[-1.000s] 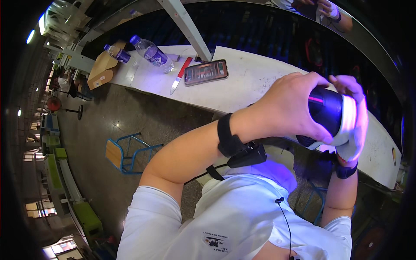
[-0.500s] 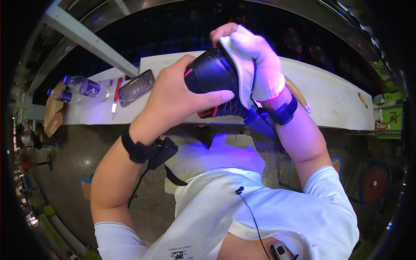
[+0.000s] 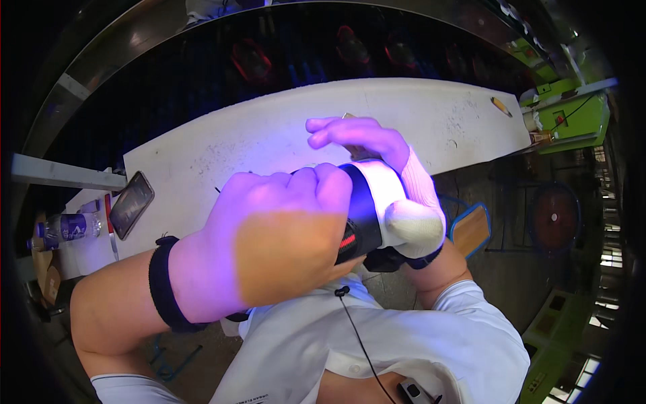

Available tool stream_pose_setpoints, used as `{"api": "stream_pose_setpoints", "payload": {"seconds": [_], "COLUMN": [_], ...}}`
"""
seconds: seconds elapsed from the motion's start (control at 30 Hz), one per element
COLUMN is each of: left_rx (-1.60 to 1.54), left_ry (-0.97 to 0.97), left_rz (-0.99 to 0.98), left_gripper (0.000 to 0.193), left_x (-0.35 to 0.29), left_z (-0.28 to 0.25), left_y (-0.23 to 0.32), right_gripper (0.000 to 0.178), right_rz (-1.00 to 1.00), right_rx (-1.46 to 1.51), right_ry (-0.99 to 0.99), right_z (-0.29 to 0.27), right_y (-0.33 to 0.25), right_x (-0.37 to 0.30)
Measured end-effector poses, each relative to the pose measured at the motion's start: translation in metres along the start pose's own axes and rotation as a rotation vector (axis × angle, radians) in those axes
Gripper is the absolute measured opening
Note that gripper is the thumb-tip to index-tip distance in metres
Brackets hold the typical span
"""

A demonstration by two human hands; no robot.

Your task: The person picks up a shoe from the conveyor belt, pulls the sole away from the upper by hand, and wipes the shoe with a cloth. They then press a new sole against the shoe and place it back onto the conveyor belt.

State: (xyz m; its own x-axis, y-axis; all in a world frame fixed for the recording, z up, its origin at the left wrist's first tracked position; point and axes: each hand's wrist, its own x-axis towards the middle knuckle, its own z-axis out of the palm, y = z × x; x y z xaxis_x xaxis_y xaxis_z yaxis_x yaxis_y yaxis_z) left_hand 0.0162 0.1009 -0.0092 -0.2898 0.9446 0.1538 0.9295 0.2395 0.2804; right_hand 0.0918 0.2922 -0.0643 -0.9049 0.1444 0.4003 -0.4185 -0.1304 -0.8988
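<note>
Between my hands, above the near edge of the table, is a black shoe (image 3: 364, 209) with a red-striped patch and a white sole part. My left hand (image 3: 282, 229) is closed round its left side and hides much of it. My right hand (image 3: 410, 182), in a white glove that leaves some fingertips bare, holds the white sole side. Its gloved thumb presses on the sole, and its bare fingers curve over the far side. Bluish-purple light falls on both hands.
The white table (image 3: 269, 128) bears a phone (image 3: 131, 205), a red-handled knife (image 3: 110, 225) and a plastic bottle (image 3: 70, 227) at left. A small yellow object (image 3: 500, 106) lies at far right. Beyond the table runs a dark conveyor with red-edged shapes. A wooden-topped stool (image 3: 471, 229) stands at right.
The shoe has come nearer and turned, with both hands still on it. My left hand now covers more of it. The view has swung to the right.
</note>
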Motion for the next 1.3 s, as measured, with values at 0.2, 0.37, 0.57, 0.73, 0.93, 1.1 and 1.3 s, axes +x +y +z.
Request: {"api": "stream_pose_setpoints", "payload": {"seconds": [0.2,0.37,0.57,0.73,0.93,1.1,1.3], "left_rx": [0.023,-0.5,-1.016,-0.818,-0.078,-0.217,-0.069], "left_ry": [-0.185,0.264,0.774,0.628,0.166,0.174,0.208], "left_rz": [0.131,-0.342,-0.72,-0.484,-0.375,-0.396,-0.442], "left_gripper": [0.091,0.123,0.087,0.08,0.087,0.09,0.09], "left_x": [-0.038,-0.144,-0.209,-0.174,-0.176,-0.093,-0.054], "left_z": [-0.04,0.011,0.107,0.148,0.101,0.108,0.123], "left_y": [-0.038,-0.019,-0.068,-0.117,-0.117,-0.072,-0.057], "right_gripper": [0.065,0.06,0.05,0.043,0.039,0.032,0.035], "right_rz": [-0.136,0.077,0.479,0.344,0.374,0.353,0.581], "right_rx": [-0.354,-1.005,-1.319,-1.507,-0.135,0.209,0.436], "right_ry": [-0.249,0.125,0.045,-0.038,0.38,0.615,0.566], "right_z": [0.031,-0.079,-0.149,-0.155,-0.091,0.036,0.042], "right_y": [-0.017,0.093,0.143,0.138,0.054,0.063,0.111], "right_x": [-0.036,-0.012,0.002,-0.006,0.004,0.049,0.078]}}
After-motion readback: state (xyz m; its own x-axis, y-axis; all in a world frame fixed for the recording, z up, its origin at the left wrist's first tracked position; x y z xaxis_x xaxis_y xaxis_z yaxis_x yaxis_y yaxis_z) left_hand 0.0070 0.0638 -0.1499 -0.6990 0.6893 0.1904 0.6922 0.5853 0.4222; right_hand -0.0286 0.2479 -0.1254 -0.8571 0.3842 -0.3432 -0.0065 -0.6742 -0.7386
